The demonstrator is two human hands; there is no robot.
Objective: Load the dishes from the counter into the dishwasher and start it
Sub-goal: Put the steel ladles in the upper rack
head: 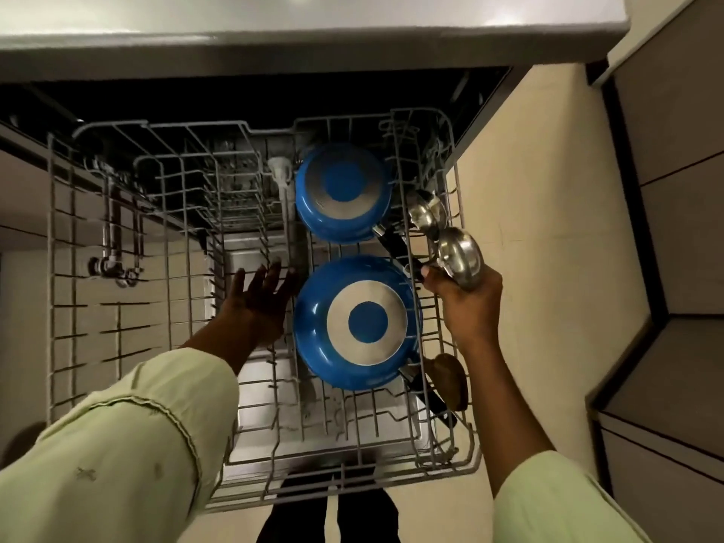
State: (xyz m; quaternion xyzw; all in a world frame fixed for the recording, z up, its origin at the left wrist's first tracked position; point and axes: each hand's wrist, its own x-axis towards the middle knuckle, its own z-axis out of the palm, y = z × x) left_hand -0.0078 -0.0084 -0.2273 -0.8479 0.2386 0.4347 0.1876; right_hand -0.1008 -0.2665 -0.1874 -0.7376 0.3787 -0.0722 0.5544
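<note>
Two blue pans lie upside down in the pulled-out wire rack (62, 268): a smaller blue pan (342, 192) at the back and a larger blue pan (354, 321) in front, both with black handles pointing right. My right hand (466, 303) grips a steel ladle (460, 260) over the rack's right side. A second steel ladle (425, 211) lies just behind it in the rack. My left hand (256, 297) hovers with fingers spread over the rack's middle, left of the larger pan. A wooden spoon (450, 380) rests at the right front.
The grey counter edge (313, 45) overhangs the dark dishwasher opening (235, 99). The lowered door's steel inside (258, 386) shows under the rack. Beige floor (529, 229) lies to the right, with cabinet fronts (674, 150) beyond. The rack's left half holds only tines.
</note>
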